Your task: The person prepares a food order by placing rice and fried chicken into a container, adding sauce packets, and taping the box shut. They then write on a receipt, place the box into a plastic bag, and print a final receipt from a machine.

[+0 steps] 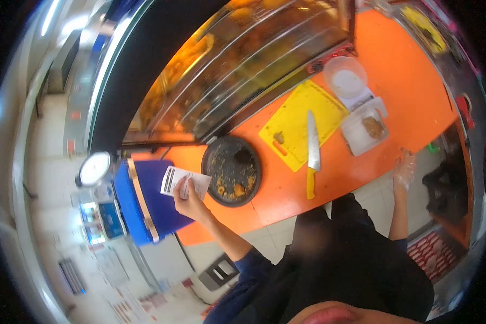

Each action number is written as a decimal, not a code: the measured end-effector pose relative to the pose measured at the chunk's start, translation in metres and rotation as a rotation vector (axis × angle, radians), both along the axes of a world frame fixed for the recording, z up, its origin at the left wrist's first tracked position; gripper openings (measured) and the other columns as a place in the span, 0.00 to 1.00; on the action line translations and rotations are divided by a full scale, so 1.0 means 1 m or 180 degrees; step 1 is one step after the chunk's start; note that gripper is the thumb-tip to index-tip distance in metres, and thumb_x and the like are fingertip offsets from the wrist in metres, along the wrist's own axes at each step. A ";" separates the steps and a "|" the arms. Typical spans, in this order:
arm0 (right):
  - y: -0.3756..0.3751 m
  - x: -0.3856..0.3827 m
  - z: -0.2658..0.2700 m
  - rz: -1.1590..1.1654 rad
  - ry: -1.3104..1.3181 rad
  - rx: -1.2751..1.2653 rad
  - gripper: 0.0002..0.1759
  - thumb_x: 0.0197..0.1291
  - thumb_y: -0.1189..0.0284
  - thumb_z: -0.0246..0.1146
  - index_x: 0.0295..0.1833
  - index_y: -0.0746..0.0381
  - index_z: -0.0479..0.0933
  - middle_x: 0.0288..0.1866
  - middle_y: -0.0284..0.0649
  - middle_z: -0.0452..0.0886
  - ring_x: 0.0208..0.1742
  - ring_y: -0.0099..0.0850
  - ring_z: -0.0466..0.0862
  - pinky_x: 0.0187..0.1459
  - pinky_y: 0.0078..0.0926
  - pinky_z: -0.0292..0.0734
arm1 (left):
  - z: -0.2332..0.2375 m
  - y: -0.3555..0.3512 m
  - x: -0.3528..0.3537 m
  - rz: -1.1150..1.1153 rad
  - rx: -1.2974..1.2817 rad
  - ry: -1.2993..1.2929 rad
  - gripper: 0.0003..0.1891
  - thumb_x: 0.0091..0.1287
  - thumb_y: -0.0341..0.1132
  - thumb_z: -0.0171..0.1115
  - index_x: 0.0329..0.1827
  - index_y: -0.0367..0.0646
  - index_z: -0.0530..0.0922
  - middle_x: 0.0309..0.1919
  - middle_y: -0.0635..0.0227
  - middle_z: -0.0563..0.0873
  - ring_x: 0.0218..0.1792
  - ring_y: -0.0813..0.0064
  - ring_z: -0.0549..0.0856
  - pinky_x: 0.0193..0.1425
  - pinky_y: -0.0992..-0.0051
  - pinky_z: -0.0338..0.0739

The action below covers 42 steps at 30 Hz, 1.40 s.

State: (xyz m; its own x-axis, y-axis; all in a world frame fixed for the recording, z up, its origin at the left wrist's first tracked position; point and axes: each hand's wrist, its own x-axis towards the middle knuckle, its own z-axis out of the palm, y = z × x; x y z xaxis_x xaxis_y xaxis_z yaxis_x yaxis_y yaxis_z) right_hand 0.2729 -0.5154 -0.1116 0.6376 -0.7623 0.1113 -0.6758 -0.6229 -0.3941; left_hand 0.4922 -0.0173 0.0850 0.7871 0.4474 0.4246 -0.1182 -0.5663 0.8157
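Note:
My left hand (189, 204) pinches a white printed paper slip (171, 182) between thumb and fingers, above the left part of the orange counter. Just right of it lies a round black pan (221, 170) with crumbs and a few food scraps. My right hand (404, 171), in a clear plastic glove, is at the counter's front edge; its fingers look extended and nothing shows in them. A kitchen knife (313, 146) with a yellow handle lies across the yellow cutting board (291, 121), its handle over the orange counter (351, 175). Small food scraps lie on the board.
A lit glass display cabinet (254, 70) with food stands behind the counter. A clear plastic container (356, 137) holds something brown, beside a round translucent tub (345, 75). A blue box (140, 216) with a light strap stands left. A round white-faced object (95, 168) is beyond it.

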 end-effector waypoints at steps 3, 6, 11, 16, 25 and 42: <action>0.057 0.044 0.032 0.0651 -0.0666 0.0125 0.17 0.62 0.76 0.57 0.57 0.61 0.74 0.54 0.49 0.73 0.59 0.47 0.73 0.58 0.43 0.69 | 0.026 0.047 -0.025 -0.0561 -0.0631 0.0481 0.24 0.51 0.16 0.68 0.54 0.37 0.78 0.50 0.62 0.81 0.47 0.72 0.81 0.49 0.74 0.79; 0.116 0.076 0.046 0.1235 -0.1073 0.0398 0.17 0.62 0.73 0.57 0.57 0.60 0.75 0.53 0.48 0.74 0.59 0.45 0.73 0.58 0.41 0.69 | 0.052 0.090 -0.054 -0.1190 -0.0956 0.0570 0.41 0.46 0.10 0.67 0.68 0.40 0.69 0.59 0.61 0.76 0.58 0.69 0.77 0.60 0.71 0.76; 0.241 0.111 0.054 0.1857 -0.1195 0.0243 0.17 0.62 0.72 0.57 0.57 0.60 0.75 0.51 0.49 0.76 0.57 0.45 0.74 0.57 0.40 0.69 | 0.089 0.184 -0.114 -0.1662 -0.0887 0.0531 0.49 0.41 0.11 0.68 0.72 0.39 0.62 0.68 0.60 0.68 0.66 0.68 0.71 0.68 0.67 0.71; 0.353 0.110 0.045 0.1804 -0.0476 0.0424 0.20 0.59 0.77 0.56 0.59 0.62 0.74 0.53 0.52 0.76 0.56 0.48 0.74 0.56 0.41 0.70 | 0.105 0.307 -0.165 -0.1810 -0.0967 0.0782 0.50 0.41 0.13 0.71 0.73 0.41 0.61 0.70 0.62 0.65 0.67 0.68 0.69 0.69 0.67 0.71; 0.444 0.069 0.025 0.1678 -0.0618 -0.0280 0.22 0.57 0.80 0.60 0.59 0.63 0.74 0.55 0.56 0.75 0.53 0.49 0.77 0.55 0.39 0.72 | 0.054 0.542 -0.170 0.0762 0.1804 0.0248 0.27 0.57 0.21 0.59 0.62 0.41 0.72 0.57 0.54 0.78 0.56 0.56 0.80 0.53 0.64 0.77; 0.780 0.188 0.151 0.2695 -0.1187 0.2273 0.18 0.62 0.74 0.60 0.58 0.65 0.76 0.54 0.45 0.79 0.54 0.35 0.79 0.58 0.30 0.72 | 0.001 0.861 0.019 -0.0541 0.1110 0.2150 0.23 0.70 0.44 0.45 0.39 0.30 0.80 0.34 0.40 0.83 0.41 0.45 0.83 0.47 0.55 0.73</action>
State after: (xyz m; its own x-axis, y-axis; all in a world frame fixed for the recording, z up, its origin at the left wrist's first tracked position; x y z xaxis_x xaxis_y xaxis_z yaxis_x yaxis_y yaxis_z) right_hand 0.4606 0.2650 0.0391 0.9904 -0.0744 0.1168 0.0807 -0.3756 -0.9233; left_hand 0.5108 0.8439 0.0862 0.9710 0.2261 -0.0773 0.2328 -0.8220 0.5198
